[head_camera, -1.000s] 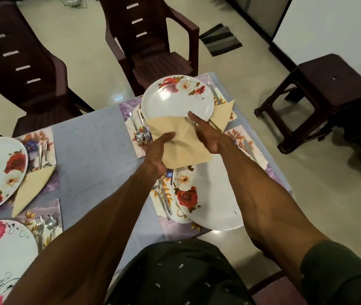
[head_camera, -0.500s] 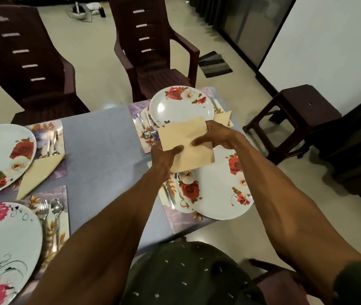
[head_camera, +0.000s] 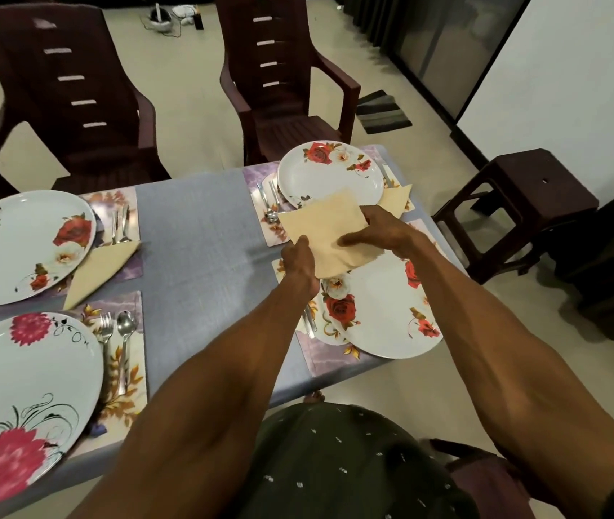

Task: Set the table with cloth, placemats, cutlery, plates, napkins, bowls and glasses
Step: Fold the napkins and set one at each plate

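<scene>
A beige napkin [head_camera: 326,226] is held in the air between both hands, above the right side of the table. My left hand [head_camera: 300,262] grips its lower left edge, and my right hand [head_camera: 376,232] pinches its right side. Below it lies a white plate with red roses [head_camera: 384,316] on a purple placemat [head_camera: 330,355], cutlery [head_camera: 309,320] beside it. Farther back is another rose plate [head_camera: 330,176] with a fork and spoon [head_camera: 268,204] on its left and a folded napkin [head_camera: 395,198] on its right. The grey tablecloth [head_camera: 200,256] covers the table.
Two more set places are at the left: a rose plate [head_camera: 21,245] with a folded napkin [head_camera: 99,267], and a pink-flower plate [head_camera: 17,398] with fork and spoon [head_camera: 116,339]. Two dark chairs [head_camera: 279,80] stand behind the table, a dark stool [head_camera: 515,204] to its right.
The view has tilted up and back, showing more of the chairs and left places. Both hands have kept hold of the napkin and shifted it slightly right over the near right plate.
</scene>
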